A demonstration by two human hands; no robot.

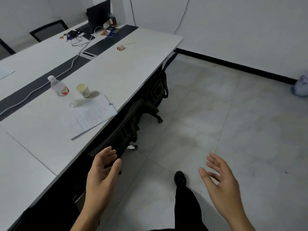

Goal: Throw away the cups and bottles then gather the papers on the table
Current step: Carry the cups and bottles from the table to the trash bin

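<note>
White walls and a grey tiled floor framed a long white table point(133, 67) with a dark strip point(33, 87) down its middle. On the near half stood a clear bottle point(59, 88) with a white cap and a red and white label. Just beside it, on its right, stood a paper cup point(84, 90), open at the top. The cup sat at the far edge of the papers point(93, 117), a printed stack lying flat by the table's edge with a clip point(110, 103) on its right corner. A pale rounded thing point(75, 104) lay at the stack's far left corner; what it was could not be told.

Both hands were empty, fingers spread and relaxed, palms turned inward. The left hand point(101, 174) hung by the table's edge, well short of the papers. The right hand point(221, 179) hung over the floor, well apart from the left. Between them showed a black shoe point(180, 178).

Black chairs point(155, 90) were tucked under the table. At the far end sat a laptop point(96, 17), with a white cable point(73, 64) running along the strip. A small red and white thing point(120, 47) lay alone beyond the cup. A bag point(301, 87) rested against the right wall.
</note>
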